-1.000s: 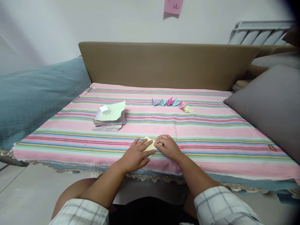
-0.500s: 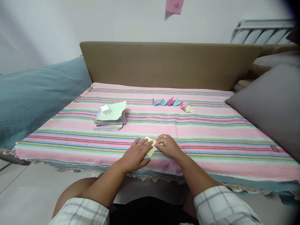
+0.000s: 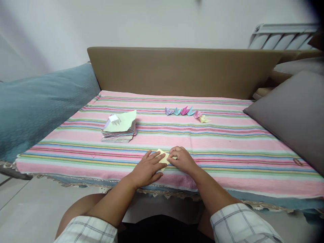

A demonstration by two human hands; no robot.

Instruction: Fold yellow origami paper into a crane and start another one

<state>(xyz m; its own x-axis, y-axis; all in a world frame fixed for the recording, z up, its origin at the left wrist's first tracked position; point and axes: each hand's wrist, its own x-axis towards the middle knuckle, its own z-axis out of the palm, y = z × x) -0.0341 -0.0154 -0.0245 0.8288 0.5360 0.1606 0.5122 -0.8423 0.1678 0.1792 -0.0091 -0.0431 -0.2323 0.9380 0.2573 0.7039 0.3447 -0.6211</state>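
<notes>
A small folded piece of pale yellow paper (image 3: 165,158) lies on the striped cloth (image 3: 141,135) near the front edge. My left hand (image 3: 149,168) rests flat with its fingers spread, the fingertips on the paper's left part. From the other side my right hand (image 3: 182,160) pinches the paper's right part between thumb and fingers. Those fingers cover part of the paper, so its full outline is hidden. Farther back is a row of several small folded paper cranes (image 3: 184,110) in purple, blue, pink and yellow.
Left of the hands stands a stack of coloured paper sheets (image 3: 118,131) with a white plug adapter (image 3: 114,119) on top. A grey cushion (image 3: 291,111) leans at the right, a blue-covered armrest (image 3: 48,104) at the left. Behind rises a brown backrest (image 3: 177,72).
My left fingers have shifted slightly over the yellow paper, the ring finger now lying farther across it. The right hand keeps its pinch. The view has tilted down a little.
</notes>
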